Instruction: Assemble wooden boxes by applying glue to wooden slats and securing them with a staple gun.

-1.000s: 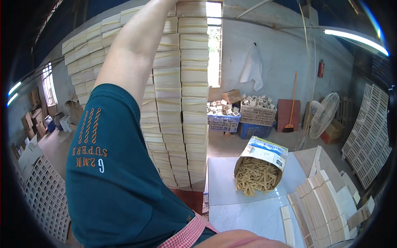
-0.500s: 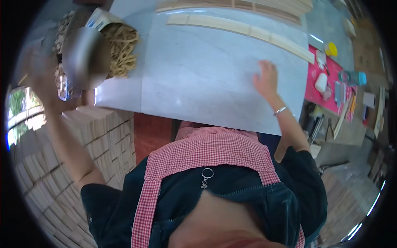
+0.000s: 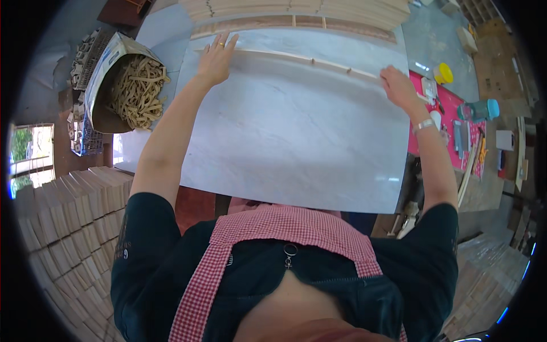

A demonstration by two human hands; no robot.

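A long, thin pale wooden strip (image 3: pixel 296 57) lies across the far part of the white marble-patterned tabletop (image 3: pixel 273 131), seen by its narrow edge, with small dark marks along it. My left hand (image 3: pixel 215 61) is at the strip's left end, its fingers stretched out and apart, reaching over the strip. At the right end, my right hand (image 3: pixel 400 90) has its fingers curled round the strip. Just beyond lies a wider brown wooden board (image 3: pixel 256 24) with two pale crosspieces.
Pale boards (image 3: pixel 342 11) are stacked at the far edge. To the left a tipped carton (image 3: pixel 102 85) holds many beige bands (image 3: pixel 139 94). Stacked wooden blocks (image 3: pixel 68 205) stand at lower left. On the right, a pink mat (image 3: pixel 419 134) bears tools and a teal-lidded jar (image 3: pixel 478 109).
My left hand has swung from the far left to the strip's left end. My right hand has moved outward to its right end. The blurred round metallic thing before the carton no longer shows.
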